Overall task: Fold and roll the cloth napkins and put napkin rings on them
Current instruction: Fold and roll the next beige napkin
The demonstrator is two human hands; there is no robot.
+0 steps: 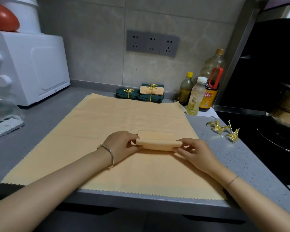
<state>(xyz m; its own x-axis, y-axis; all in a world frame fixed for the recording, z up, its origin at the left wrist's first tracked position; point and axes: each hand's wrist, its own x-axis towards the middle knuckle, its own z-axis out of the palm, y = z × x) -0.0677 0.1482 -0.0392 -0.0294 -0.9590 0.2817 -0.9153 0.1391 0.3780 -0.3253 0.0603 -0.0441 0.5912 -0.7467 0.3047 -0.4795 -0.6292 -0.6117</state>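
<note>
A grey speckled countertop (241,156) carries a broad peach cloth (107,123) spread flat, its weave matte and its edges cut in a fine zigzag; at the left stands a smooth white oven (32,64) with round knobs, at the right a glossy black hob (266,131); four plastic bottles (196,96) crowd the far right corner beside the cloth; against the back wall lie finished napkin bundles (141,93), dark green and one peach, each banded by a gold leaf ring; three loose gold rings (224,129) sit on bare counter right of the cloth; the peach napkin (158,144), a partly rolled soft strip, lies mid-cloth between both hands; the left hand (120,146), wearing a silver bangle (110,154), curls round its left end; the right hand (194,153) pinches its right end.
</note>
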